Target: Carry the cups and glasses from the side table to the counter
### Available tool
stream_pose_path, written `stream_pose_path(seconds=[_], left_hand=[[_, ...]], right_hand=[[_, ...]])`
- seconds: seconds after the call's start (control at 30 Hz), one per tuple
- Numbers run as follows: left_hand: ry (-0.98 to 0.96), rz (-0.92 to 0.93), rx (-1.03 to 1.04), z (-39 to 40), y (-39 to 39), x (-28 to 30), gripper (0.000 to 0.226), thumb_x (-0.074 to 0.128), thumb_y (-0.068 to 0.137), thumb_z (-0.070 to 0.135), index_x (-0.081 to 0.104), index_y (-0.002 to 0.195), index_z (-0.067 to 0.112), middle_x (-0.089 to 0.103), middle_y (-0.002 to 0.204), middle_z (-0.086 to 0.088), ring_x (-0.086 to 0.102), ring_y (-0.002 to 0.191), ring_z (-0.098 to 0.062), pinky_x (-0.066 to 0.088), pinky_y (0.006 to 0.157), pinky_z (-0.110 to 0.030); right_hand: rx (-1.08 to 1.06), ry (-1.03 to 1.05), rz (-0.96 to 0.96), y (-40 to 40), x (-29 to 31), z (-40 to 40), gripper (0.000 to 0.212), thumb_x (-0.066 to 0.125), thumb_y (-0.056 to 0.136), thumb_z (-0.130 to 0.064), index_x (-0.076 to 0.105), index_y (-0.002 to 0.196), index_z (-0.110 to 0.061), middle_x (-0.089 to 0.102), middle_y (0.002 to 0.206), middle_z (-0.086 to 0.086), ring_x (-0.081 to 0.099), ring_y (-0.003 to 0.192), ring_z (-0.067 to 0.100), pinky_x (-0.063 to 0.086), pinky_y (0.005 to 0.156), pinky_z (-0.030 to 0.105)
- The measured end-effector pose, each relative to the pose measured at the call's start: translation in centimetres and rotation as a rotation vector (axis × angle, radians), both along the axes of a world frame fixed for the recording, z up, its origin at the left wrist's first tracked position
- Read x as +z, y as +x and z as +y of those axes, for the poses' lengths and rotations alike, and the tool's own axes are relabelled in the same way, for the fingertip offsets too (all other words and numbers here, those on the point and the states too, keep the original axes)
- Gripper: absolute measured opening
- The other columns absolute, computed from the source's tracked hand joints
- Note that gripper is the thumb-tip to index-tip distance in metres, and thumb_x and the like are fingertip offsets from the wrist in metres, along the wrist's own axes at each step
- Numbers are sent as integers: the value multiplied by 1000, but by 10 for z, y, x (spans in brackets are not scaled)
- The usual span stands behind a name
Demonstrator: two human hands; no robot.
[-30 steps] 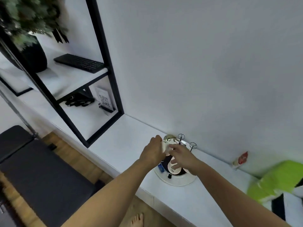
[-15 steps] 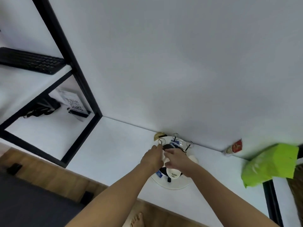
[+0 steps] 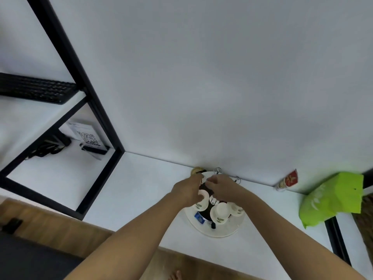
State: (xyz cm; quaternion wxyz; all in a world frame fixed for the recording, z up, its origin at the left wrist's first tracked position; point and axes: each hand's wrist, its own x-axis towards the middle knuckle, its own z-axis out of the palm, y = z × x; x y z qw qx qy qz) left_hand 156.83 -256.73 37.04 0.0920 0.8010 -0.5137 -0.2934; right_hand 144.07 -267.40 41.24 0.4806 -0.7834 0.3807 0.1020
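Small white cups (image 3: 220, 213) hung on a round rack (image 3: 217, 232) against the wall. Left hand (image 3: 188, 191) curled on 1 cup; right hand (image 3: 223, 187) grip indiscernible. Probably light, fragile, slippery; best held around the body.

Looks like a home living space. Left of the white counter (image 3: 141, 178) stands a black-framed shelf (image 3: 96, 110) holding a keyboard (image 3: 34, 88), with wood flooring (image 3: 50, 225) below.

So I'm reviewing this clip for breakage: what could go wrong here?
Both hands, left hand and right hand, crowd over the cup rack, so pulling one white cup free might knock its neighbours. The rack sits near the counter edge; a tug could drag it off.
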Motion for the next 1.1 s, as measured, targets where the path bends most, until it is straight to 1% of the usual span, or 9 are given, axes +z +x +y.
stream_pose_path(seconds=[0.1,0.17,0.3,0.43,0.53,0.6,0.7,0.93,1.1], left_hand=[[-81,-40,0,-7,25,43,60,69,93,41,41,143,24,61,135,0,61,114,-23,45,80,-31],[-149,-80,30,-14,42,82,60,67,93,45,42,144,27,60,135,3,61,113,-21,41,80,-30],[-324,-129,111,-20,72,163,51,63,97,43,44,142,29,58,134,7,56,102,-15,46,82,-32],[-487,-196,170,-10,95,232,46,63,97,43,49,138,29,56,132,12,58,105,-14,51,90,-36],[-584,-277,207,5,104,272,43,63,97,43,51,136,29,56,130,14,58,105,-13,52,91,-38],[-628,-320,230,18,106,289,42,63,96,43,52,134,29,57,129,14,58,106,-12,52,91,-37],[-643,-376,264,40,104,304,41,63,96,42,52,133,30,56,128,15,57,107,-9,52,91,-35],[-648,-508,447,91,70,332,41,63,96,42,52,133,30,57,128,16,57,105,-7,50,86,-31],[-701,-526,605,119,17,333,38,65,95,36,56,130,24,57,120,12,58,104,-11,53,91,-39]], right_hand=[[-21,19,-105,12,41,-17,21,53,102,-26,68,107,-12,66,92,5,62,71,21,55,73,38],[-40,-31,-197,22,72,-27,23,53,102,-27,67,116,-14,69,103,3,66,74,20,58,79,40],[-55,-139,-408,41,130,-41,21,53,101,-32,65,116,-23,68,110,-2,71,75,11,57,76,34],[-24,-271,-585,59,181,-42,20,54,99,-36,64,116,-32,63,110,-15,72,77,7,58,79,35],[33,-371,-676,71,216,-36,21,52,98,-40,62,117,-37,62,109,-19,70,81,9,55,78,30],[74,-396,-717,77,232,-29,22,52,98,-41,61,117,-38,61,111,-20,69,84,12,53,77,27],[149,-410,-752,84,245,-20,23,51,98,-42,60,119,-38,60,112,-21,68,85,9,48,75,24],[338,-347,-847,85,276,4,20,52,98,-43,59,116,-41,61,112,-21,67,84,9,48,71,24],[511,-297,-898,69,288,27,19,52,97,-42,59,115,-42,60,111,-23,65,80,7,46,69,21]])
